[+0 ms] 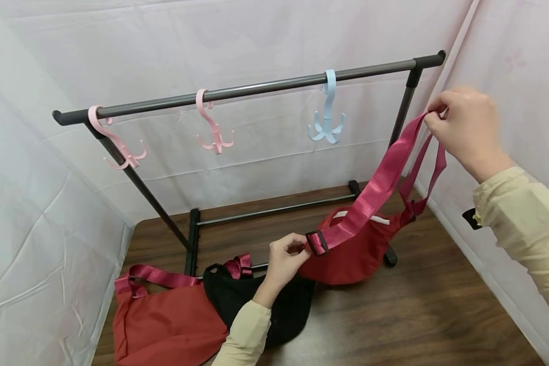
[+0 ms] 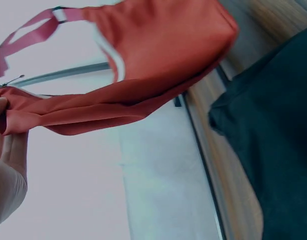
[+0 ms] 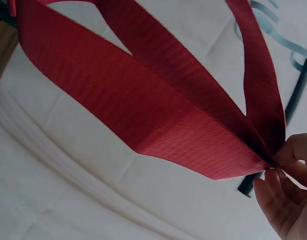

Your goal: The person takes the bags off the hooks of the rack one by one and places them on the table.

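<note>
A red bag (image 1: 347, 262) with a white-edged opening hangs between my two hands in front of the rack. Up at the right, my right hand (image 1: 468, 129) pinches its magenta strap (image 1: 379, 185) between thumb and fingers. In the right wrist view the strap (image 3: 158, 105) folds together at those fingertips. Lower down, my left hand (image 1: 285, 259) pinches the bag's end beside the black strap buckle (image 1: 317, 243). The left wrist view shows the red fabric (image 2: 78, 110) bunched at that hand, with the bag's body stretching away to the right.
A dark metal rack (image 1: 265, 90) carries two pink hooks, one at its left end (image 1: 119, 145) and another (image 1: 215, 129) further in, plus a light blue hook (image 1: 328, 114). On the wooden floor (image 1: 416, 315) lie another red bag (image 1: 169, 325) and a black bag (image 1: 293, 315).
</note>
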A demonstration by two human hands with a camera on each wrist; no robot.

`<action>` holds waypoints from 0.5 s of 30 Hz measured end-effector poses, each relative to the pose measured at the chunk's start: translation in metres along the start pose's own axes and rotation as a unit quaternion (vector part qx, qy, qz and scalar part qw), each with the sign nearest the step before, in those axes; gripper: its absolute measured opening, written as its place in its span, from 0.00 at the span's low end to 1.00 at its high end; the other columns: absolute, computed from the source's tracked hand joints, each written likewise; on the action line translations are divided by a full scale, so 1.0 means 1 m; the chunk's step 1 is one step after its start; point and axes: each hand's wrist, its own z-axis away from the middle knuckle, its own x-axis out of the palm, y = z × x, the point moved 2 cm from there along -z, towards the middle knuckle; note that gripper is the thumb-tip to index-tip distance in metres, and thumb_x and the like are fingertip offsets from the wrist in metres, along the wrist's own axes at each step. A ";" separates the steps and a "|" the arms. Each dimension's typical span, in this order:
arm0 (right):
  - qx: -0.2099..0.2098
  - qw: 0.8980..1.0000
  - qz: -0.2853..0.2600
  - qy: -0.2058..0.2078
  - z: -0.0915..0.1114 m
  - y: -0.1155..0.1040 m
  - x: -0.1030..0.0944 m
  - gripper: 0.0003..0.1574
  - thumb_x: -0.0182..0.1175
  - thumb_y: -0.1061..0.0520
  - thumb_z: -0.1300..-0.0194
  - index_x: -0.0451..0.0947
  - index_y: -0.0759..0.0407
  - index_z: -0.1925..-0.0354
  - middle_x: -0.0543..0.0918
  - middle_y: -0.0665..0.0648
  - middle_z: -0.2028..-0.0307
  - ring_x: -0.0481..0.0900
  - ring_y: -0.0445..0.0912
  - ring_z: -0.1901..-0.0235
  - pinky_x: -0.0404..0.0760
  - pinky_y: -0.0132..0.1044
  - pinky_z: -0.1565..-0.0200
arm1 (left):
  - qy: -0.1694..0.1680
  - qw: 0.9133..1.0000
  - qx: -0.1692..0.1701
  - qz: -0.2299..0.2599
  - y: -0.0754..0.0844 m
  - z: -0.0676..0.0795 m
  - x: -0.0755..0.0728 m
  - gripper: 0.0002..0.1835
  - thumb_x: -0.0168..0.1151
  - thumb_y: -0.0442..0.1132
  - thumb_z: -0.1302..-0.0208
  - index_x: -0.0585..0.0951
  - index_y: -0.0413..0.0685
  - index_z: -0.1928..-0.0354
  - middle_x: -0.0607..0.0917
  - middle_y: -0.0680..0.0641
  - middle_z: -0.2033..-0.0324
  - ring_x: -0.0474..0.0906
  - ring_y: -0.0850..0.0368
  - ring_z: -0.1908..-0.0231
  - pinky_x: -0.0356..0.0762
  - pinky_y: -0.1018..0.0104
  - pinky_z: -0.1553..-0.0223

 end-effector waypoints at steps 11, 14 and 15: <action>0.016 0.997 0.006 -0.077 0.026 0.020 0.049 0.11 0.52 0.64 0.49 0.80 0.67 0.72 0.81 0.66 0.74 0.76 0.57 0.74 0.67 0.47 0.77 | -0.044 0.990 0.108 0.081 0.011 0.004 -0.008 0.08 0.59 0.15 0.54 0.76 0.31 0.75 0.80 0.30 0.73 0.77 0.72 0.68 0.79 0.70 0.71; 0.016 0.996 -0.008 -0.086 0.035 0.017 0.064 0.11 0.52 0.65 0.50 0.81 0.66 0.71 0.82 0.65 0.72 0.77 0.56 0.75 0.68 0.48 0.77 | -0.053 0.984 0.144 0.092 0.014 0.004 -0.011 0.09 0.59 0.14 0.54 0.76 0.32 0.75 0.80 0.32 0.73 0.78 0.69 0.67 0.80 0.68 0.72; 0.017 0.996 -0.014 -0.091 0.039 0.016 0.070 0.11 0.52 0.65 0.50 0.81 0.66 0.71 0.82 0.65 0.72 0.77 0.56 0.75 0.69 0.49 0.77 | -0.056 0.982 0.152 0.095 0.016 0.003 -0.011 0.09 0.59 0.15 0.53 0.76 0.33 0.75 0.80 0.32 0.73 0.78 0.68 0.67 0.79 0.68 0.72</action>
